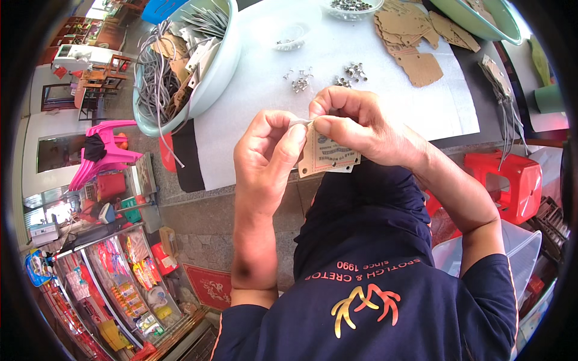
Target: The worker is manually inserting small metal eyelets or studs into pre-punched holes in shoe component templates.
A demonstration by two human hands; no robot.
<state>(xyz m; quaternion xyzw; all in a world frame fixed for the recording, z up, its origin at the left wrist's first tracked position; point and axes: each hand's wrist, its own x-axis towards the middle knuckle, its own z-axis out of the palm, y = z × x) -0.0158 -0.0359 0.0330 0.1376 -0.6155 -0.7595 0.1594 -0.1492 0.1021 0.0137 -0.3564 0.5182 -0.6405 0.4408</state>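
In front of my chest, both hands hold up a tan printed tag (316, 157) with punched holes and red stitch-like lines. My right hand (367, 126) is closed, its thumb and forefinger pinching the tag's upper edge. My left hand (265, 150) is closed too, thumb against fingers, on a thin pale grey cord (299, 121) at that same edge. Whether the cord passes through a hole is hidden by the fingertips. Just beyond my hands, small metal rivets (300, 85) and metal eyelets (355, 72) lie in loose piles on the white sheet (241, 141).
A pale green basin (226, 75) of grey cords and tags stands at the left. Small clear dishes (292, 39) hold metal parts. Brown tags (418, 67) are stacked far right, near corded tags (497, 81) at the table's edge. A red stool (521, 186) is at right.
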